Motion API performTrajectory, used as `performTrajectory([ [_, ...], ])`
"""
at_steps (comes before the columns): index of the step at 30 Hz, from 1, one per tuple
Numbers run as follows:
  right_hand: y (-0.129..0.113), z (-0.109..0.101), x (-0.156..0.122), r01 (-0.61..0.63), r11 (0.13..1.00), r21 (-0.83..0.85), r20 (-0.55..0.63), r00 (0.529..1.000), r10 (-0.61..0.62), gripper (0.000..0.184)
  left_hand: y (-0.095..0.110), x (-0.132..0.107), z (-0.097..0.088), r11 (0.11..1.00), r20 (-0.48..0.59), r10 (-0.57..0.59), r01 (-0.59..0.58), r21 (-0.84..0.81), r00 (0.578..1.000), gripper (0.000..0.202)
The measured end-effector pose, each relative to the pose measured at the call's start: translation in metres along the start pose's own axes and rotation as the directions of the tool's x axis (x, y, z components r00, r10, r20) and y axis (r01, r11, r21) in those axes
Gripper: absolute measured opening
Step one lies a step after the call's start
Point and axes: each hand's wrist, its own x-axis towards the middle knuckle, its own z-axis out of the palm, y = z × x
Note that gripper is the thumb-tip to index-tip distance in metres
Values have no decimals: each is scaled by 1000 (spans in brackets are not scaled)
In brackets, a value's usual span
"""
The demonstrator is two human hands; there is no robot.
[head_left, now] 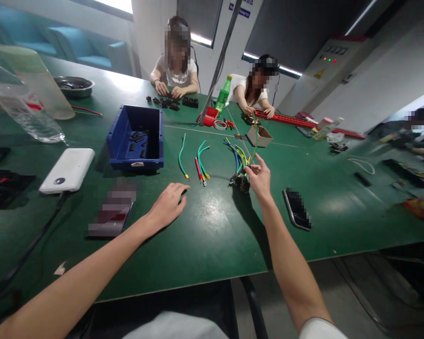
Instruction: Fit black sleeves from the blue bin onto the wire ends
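A wire bundle (240, 165) is pinched in the right hand (259, 178) above the green table (215, 235).

The left hand (167, 203) is laid flat, half-open and empty, near loose wires (198, 162); connectors could be dropped if the pinch slackens.

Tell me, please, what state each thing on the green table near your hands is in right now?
right hand: raised, pinching the wire bundle.
wire bundle: black connector end lifted, wires trailing on the table.
left hand: flat on the table, holding nothing.
loose wires: lying separate.
blue bin: open, few black parts inside.
phone: lying flat.
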Motion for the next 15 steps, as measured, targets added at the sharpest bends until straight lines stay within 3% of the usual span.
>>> performTrajectory([
  [7,21,-4,0,-117,987,111,8,993,117,72,-1,14,4,984,39,-39,31,174,998,35],
  [12,24,-7,2,-191,960,204,58,981,183,76,12,32,16,904,16,-131,113,412,991,49],
  [15,27,-8,2,-217,962,168,51,976,211,73,20,42,24,874,0,-161,142,464,987,46],
])
